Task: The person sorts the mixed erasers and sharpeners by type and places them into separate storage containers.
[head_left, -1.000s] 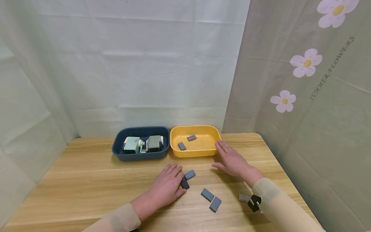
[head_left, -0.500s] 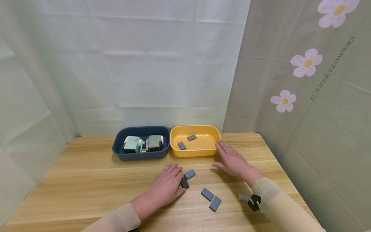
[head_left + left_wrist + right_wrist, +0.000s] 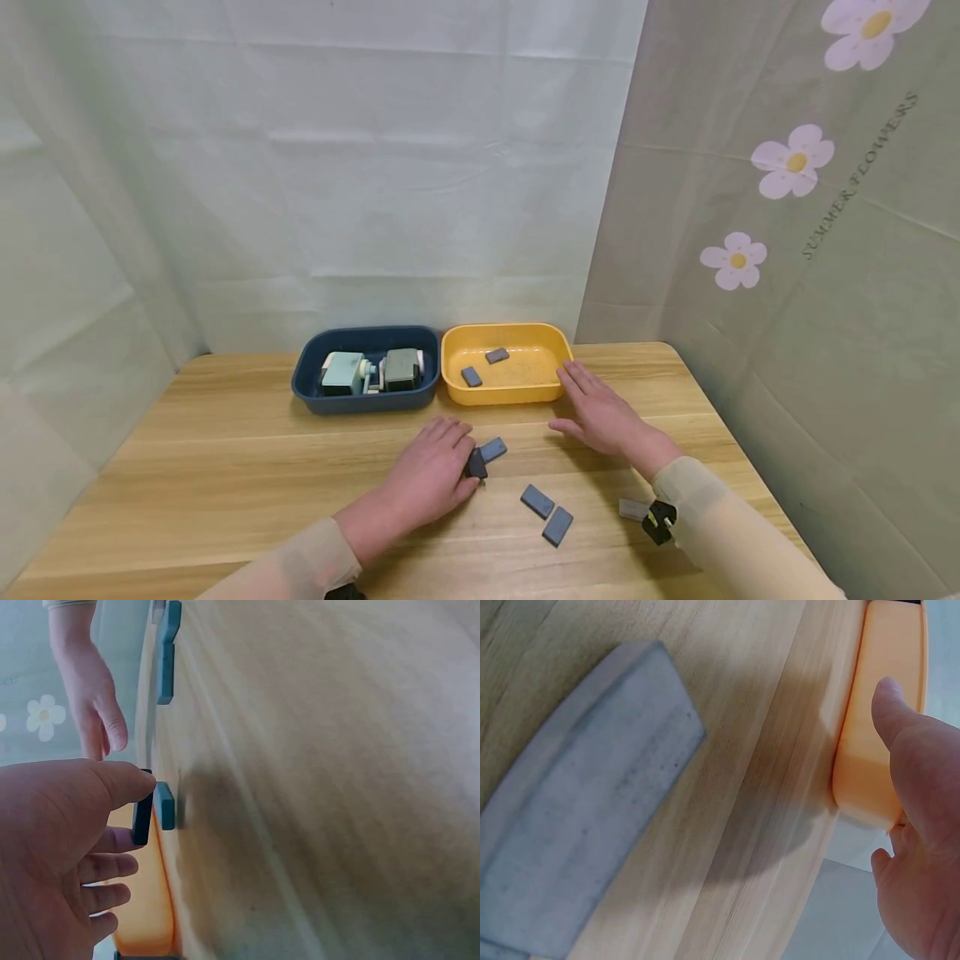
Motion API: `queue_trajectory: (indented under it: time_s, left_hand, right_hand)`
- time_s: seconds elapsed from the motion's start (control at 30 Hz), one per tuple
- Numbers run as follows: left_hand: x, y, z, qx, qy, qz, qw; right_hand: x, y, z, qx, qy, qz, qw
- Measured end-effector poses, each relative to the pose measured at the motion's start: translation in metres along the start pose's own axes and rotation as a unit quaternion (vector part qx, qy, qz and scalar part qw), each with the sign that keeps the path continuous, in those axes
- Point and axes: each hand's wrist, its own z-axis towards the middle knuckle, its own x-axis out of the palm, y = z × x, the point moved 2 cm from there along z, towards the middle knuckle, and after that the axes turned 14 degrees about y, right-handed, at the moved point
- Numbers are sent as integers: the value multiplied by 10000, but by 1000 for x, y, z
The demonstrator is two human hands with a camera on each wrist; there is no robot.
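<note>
My left hand (image 3: 429,467) pinches a small black rectangular block (image 3: 142,810) between thumb and fingers. In the left wrist view that block stands tilted up over the table, its lower end by the fingertips. Just beyond it lies a blue-grey block (image 3: 493,450), flat on the wood. To the right, my right hand (image 3: 603,417) is held with straight fingers, fingertips right at the right end of the yellow bin (image 3: 510,396); it holds nothing. Two small blocks, one grey (image 3: 497,356) and one blue-grey (image 3: 471,377), lie inside that bin.
Two more blue-grey blocks, one (image 3: 537,501) and another (image 3: 557,527), lie nearer the front. A lighter grey block (image 3: 633,510) rests beside the right sleeve. Left of the yellow bin, a navy bin (image 3: 367,405) holds two boxy pale-green items. A curtain (image 3: 375,208) hangs behind the table.
My left thumb and fingers have closed on the black block, which was lying on the table, and tipped it up. The right hand has stayed at the yellow bin.
</note>
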Motion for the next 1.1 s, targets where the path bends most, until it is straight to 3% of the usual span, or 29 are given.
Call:
queue_trajectory:
  time_s: [0.6,0.93,1.1]
  left_hand:
    - [-35,16,14,-307,-345,-152,9988]
    - [-50,29,32,-311,-743,18,9967]
    - [-55,33,41,-500,-678,-6,9964]
  right_hand:
    - [1,-1,-1,13,21,-112,9999]
    - [0,0,0,43,12,-91,9999]
    - [0,1,0,42,-1,-103,9999]
